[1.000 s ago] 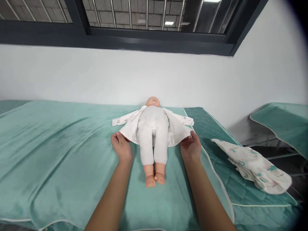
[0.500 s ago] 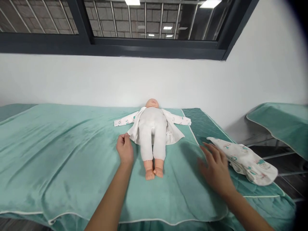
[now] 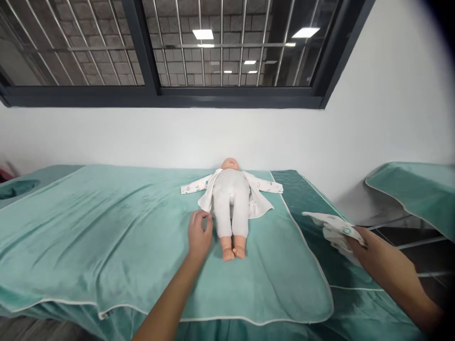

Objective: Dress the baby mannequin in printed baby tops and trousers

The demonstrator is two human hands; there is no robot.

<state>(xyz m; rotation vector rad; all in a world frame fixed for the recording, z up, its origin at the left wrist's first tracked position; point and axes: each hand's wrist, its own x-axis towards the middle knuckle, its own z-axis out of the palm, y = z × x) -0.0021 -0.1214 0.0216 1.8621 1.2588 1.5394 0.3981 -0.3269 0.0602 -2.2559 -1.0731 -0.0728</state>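
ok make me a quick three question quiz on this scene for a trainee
1. True or false: the jacket spread around the doll is open at the front.
2. Fill in the blank: the doll's head lies nearest the white ____.
3. Which hand is at the loose printed cloth?
A) left hand
B) right hand
C) neither hand

Key: 1. true; 2. wall; 3. B
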